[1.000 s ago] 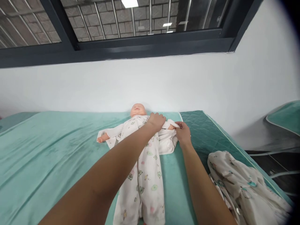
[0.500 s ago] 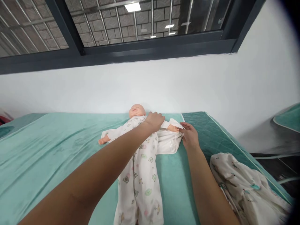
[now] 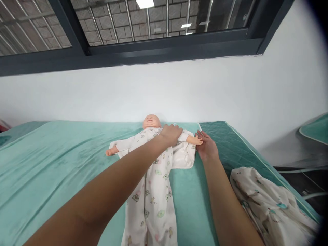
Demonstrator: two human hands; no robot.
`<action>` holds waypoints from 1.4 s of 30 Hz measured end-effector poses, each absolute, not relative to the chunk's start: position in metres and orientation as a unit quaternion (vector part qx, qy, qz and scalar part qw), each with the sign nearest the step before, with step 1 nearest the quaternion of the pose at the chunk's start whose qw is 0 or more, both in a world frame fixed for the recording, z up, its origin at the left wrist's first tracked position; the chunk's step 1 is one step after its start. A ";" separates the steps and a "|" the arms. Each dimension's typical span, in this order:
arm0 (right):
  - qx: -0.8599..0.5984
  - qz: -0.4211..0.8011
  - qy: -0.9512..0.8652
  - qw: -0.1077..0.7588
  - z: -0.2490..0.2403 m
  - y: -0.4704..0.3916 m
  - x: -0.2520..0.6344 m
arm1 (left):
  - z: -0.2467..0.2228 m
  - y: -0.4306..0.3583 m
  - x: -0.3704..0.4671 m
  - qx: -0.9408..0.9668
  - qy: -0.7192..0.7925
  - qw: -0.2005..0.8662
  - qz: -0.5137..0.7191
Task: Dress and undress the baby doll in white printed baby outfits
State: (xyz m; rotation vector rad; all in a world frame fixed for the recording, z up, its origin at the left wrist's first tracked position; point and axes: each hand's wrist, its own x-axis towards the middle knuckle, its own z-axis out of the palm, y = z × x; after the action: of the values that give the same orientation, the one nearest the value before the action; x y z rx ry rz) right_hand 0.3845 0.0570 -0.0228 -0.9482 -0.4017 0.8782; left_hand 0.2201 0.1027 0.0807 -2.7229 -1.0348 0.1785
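A teal cover [image 3: 64,177] spreads across the lower half of the frame, its right side darker and quilted. Behind it, a white wall [image 3: 143,92] spans the middle, below a dark-framed window [image 3: 176,48] with metal bars along the top. At center, a smiling baby doll [image 3: 151,121] lies face up on the cover, head near the wall, in a white suit [image 3: 159,188] printed with small green and pink figures. A crumpled printed cloth [image 3: 269,205] fills the lower right corner. The person's left hand [image 3: 172,134] rests palm down at the doll's shoulder, fingers bent; whether it grips is hidden. Right of it, the right hand [image 3: 208,147] is loosely open, fingers against the doll's small bare hand [image 3: 198,140], which extends past the sleeve. Under that doll arm lies a folded white fabric [image 3: 183,156].
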 end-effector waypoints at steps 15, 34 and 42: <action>-0.450 0.307 -0.657 0.521 0.016 0.031 0.266 | 0.057 0.079 0.069 -0.683 -0.527 -0.255 -0.437; -0.499 0.352 -0.618 0.495 0.007 0.028 0.268 | 0.027 0.066 0.058 -0.681 -0.461 -0.223 -0.523; -0.482 0.348 -0.602 0.533 0.003 0.030 0.267 | 0.022 0.060 0.063 -0.658 -0.449 -0.117 -0.593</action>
State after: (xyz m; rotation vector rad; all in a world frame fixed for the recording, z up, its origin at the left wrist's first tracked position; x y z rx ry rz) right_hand 0.2668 0.0297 0.0026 -1.1495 -1.4343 0.8291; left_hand 0.0632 0.0597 0.0224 -2.2368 -1.5264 -2.0156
